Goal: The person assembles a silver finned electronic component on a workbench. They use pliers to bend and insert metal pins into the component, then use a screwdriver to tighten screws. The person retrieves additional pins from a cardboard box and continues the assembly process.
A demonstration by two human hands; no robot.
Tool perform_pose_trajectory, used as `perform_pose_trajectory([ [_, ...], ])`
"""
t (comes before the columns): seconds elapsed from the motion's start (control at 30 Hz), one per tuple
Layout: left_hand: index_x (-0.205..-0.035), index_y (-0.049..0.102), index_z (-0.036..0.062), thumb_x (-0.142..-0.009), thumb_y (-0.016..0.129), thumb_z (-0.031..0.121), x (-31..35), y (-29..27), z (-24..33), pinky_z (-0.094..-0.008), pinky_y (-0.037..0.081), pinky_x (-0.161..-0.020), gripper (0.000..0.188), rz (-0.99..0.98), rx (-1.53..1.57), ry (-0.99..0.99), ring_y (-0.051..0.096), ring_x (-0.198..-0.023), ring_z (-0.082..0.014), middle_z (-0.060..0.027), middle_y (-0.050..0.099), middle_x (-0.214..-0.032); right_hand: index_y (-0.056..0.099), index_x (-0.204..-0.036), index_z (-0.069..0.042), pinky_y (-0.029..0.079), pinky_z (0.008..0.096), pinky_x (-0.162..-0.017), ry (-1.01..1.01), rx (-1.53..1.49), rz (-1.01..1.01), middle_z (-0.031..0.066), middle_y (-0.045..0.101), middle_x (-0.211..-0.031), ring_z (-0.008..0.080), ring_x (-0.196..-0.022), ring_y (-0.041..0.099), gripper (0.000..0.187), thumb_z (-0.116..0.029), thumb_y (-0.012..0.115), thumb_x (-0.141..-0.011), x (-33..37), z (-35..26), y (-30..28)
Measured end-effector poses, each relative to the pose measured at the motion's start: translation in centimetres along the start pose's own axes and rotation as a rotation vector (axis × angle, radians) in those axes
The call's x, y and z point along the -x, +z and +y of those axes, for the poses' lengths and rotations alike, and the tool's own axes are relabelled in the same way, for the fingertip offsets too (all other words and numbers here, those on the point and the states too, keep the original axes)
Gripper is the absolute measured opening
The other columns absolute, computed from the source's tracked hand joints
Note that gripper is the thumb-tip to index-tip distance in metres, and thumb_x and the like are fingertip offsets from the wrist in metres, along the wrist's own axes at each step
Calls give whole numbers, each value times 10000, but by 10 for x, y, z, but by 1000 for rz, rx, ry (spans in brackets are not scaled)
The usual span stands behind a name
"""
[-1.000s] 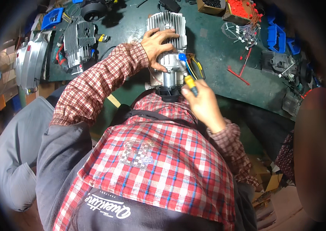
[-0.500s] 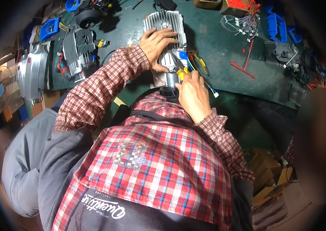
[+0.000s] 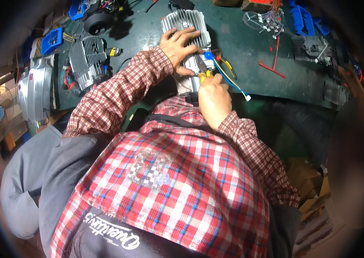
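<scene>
A silver finned metal housing [image 3: 186,18] stands on the bench in front of me. My left hand [image 3: 177,49] rests on its fins, fingers spread and thumb toward me. My right hand [image 3: 215,98] is closed round the yellow handles of pliers [image 3: 205,76], whose jaws point at the housing's near part, beside my left thumb. What the jaws touch is too small to make out. A silver cylinder [image 3: 194,84] projects from the near end, partly covered by my right hand. A blue round part [image 3: 208,55] sits at the housing's right edge, with blue and yellow wires [image 3: 229,80] ending in a white connector [image 3: 247,98].
Another yellow-handled tool [image 3: 226,64] lies right of the housing. A second finned housing [image 3: 88,60] stands left, near a silver casing [image 3: 36,92]. Farther right are a red T-shaped tool [image 3: 273,69], a wire bundle [image 3: 272,21], blue bins [image 3: 303,20] and another finned unit [image 3: 311,48].
The camera view has shifted slightly. My right hand and the pliers have turned a little toward the housing. The blue and yellow wires show more fully on the right.
</scene>
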State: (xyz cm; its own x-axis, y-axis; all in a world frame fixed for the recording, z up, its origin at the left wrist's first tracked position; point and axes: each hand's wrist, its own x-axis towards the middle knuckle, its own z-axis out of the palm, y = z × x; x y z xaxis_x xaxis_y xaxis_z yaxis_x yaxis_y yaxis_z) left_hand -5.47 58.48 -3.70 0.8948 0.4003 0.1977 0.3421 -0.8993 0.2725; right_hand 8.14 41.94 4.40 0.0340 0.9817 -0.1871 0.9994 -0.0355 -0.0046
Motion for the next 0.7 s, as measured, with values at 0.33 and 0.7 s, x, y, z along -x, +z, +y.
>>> perform_pose_trajectory([
  [0.33,-1265,549,226,-587,719,731,-11,5,-7,-603,238,-1103,862,59,23,8,333,-1415,-297,-65,422,-1470,639,-911,69,574,398,-605,21,-189,29,218,580,-945,380,-800,659,147,-19,591,-803,3,25,-7],
  [0.7,-1459,349,185,-478,831,619,-8,4,-2,-555,238,-1135,1176,90,170,-76,365,-1401,-251,-77,454,-1435,563,-961,88,565,406,-645,165,-324,-23,195,544,-978,329,-811,647,198,-64,602,-840,6,1,-9],
])
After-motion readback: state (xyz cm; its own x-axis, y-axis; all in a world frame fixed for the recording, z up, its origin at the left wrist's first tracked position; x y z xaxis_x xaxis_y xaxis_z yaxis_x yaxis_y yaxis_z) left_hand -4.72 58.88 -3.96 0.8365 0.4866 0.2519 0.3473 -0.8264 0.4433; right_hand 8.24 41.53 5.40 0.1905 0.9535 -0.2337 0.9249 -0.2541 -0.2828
